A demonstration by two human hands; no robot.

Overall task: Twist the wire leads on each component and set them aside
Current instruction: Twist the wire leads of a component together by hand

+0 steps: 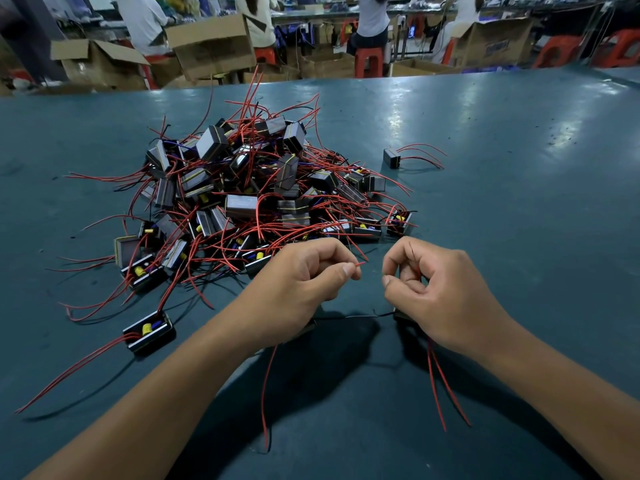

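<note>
I am looking down at a wide teal work table (pixel 502 237) with both my bare forearms reaching forward over it. My left hand (pixel 298 282) is curled, its thumb and forefinger pinching the tip of a red wire lead (pixel 360 264) that pokes out toward my other hand. My right hand (pixel 436 289) is curled too, fingers closed around red leads near my palm; two of those red wires (pixel 440 386) trail out below my wrist toward me. The component these leads belong to sits mostly hidden under my hands, so I cannot tell its shape; a thin black wire (pixel 360 316) runs between the two hands just above the table. Another red lead (pixel 268 386) hangs down from under my left hand toward the near edge. Just beyond my hands lies a large tangled pile of components (pixel 249 192), small dark boxes with yellow parts and many long red leads sticking out in all directions. One single component (pixel 149 332) lies apart at the near left of the pile, its red leads stretching toward the left edge. Another lone component (pixel 392 158) rests to the right of the pile, well apart from my hands. Past the far table edge are open cardboard boxes (pixel 211 46), red stools (pixel 369 62) and people seated at other benches.
</note>
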